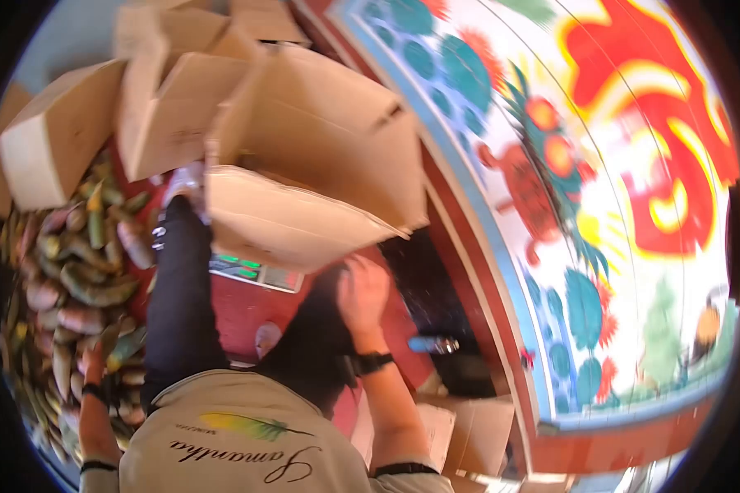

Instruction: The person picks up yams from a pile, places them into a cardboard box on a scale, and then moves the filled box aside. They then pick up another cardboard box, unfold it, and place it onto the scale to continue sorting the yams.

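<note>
My left hand (93,360) reaches down at the left, against a heap of long green and pinkish produce (90,283); its fingers are too blurred to read. Near my knee, below the corner of a large open cardboard box (304,218), is my right hand (363,294), blurred, with its fingers partly bent. Whether it touches anything is unclear. The box stands over a scale with a green lit display (255,272), and its inside is mostly in shadow.
More open cardboard boxes (62,135) stand at the upper left beside the heap. A blue bottle or can (433,344) lies to the right of my right hand. Further cardboard (477,427) lies at the lower right. A brightly painted panel (543,189) fills the right side.
</note>
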